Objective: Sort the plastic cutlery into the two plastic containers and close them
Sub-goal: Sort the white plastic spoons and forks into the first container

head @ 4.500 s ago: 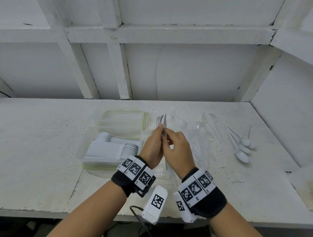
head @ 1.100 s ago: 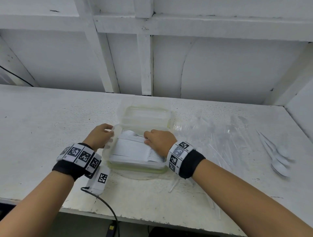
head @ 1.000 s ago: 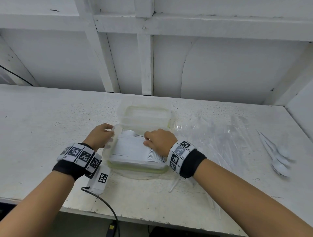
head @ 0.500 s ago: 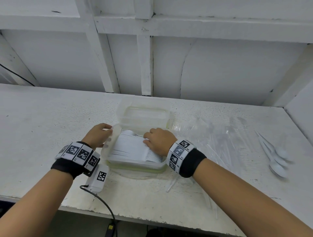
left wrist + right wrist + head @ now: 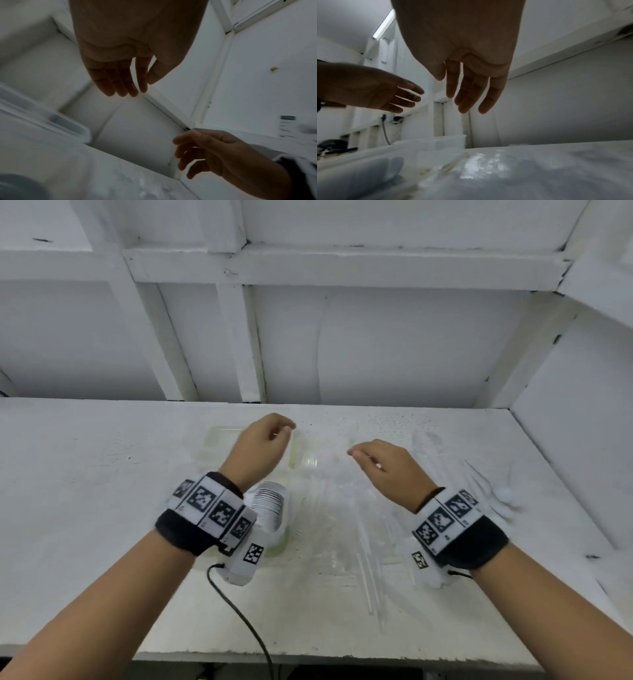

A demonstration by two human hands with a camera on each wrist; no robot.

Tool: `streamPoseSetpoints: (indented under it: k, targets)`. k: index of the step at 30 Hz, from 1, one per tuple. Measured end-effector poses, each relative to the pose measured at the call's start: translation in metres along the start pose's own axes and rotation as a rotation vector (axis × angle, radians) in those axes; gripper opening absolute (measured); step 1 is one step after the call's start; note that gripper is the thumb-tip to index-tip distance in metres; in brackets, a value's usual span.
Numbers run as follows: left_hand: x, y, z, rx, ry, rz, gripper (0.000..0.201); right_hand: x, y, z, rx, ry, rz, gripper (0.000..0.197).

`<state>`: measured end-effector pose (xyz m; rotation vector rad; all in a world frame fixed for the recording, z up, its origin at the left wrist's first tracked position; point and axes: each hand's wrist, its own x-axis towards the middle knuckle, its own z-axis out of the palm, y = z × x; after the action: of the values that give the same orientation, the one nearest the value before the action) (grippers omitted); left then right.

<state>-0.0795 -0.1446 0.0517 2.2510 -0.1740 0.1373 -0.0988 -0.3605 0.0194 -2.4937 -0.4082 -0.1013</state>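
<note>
Both hands hover above the table with nothing in them. My left hand (image 5: 274,436) hangs with relaxed fingers over the far clear container (image 5: 214,440). My right hand (image 5: 366,460) floats to its right, over clear wrappers (image 5: 342,508). The near clear container (image 5: 282,537) holds a stack of white cutlery (image 5: 270,508) and is partly hidden behind my left wrist. In the left wrist view my left hand (image 5: 139,86) shows straight, empty fingers. In the right wrist view my right hand (image 5: 453,94) is likewise spread and empty.
A few white spoons (image 5: 496,491) lie loose at the right of the white table (image 5: 85,491), close to the side wall. Long clear pieces (image 5: 370,577) lie toward the front edge. A black cable (image 5: 239,618) trails off the front.
Both hands have let go of the near container and risen above the table. My left hand moved to the far container, my right hand swung right over the wrappers.
</note>
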Motion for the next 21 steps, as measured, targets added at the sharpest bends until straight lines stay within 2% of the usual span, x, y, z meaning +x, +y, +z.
streamPoseSetpoints:
  k: [5, 10, 14, 16, 19, 21]
  targets:
    - [0.005, 0.059, 0.093, -0.005, -0.301, 0.152, 0.024, -0.048, 0.067, -0.036, -0.094, 0.034, 0.216, 0.029]
    - [0.005, 0.094, 0.177, 0.081, -0.602, 0.209, 0.03, -0.084, 0.125, -0.056, -0.237, -0.017, 0.479, 0.027]
    - [0.001, 0.106, 0.218, 0.194, -0.772, 0.259, 0.033, -0.102, 0.154, -0.058, -0.374, -0.281, 0.684, 0.046]
    - [-0.001, 0.106, 0.228, 0.238, -0.813, 0.27, 0.034, -0.107, 0.158, -0.054, -0.371, -0.363, 0.686, 0.055]
    - [-0.002, 0.098, 0.232, 0.255, -0.819, 0.254, 0.034, -0.109, 0.157, -0.045, -0.343, -0.319, 0.603, 0.065]
    - [-0.002, 0.092, 0.233, 0.264, -0.821, 0.242, 0.034, -0.108, 0.152, -0.04, -0.366, -0.311, 0.549, 0.062]
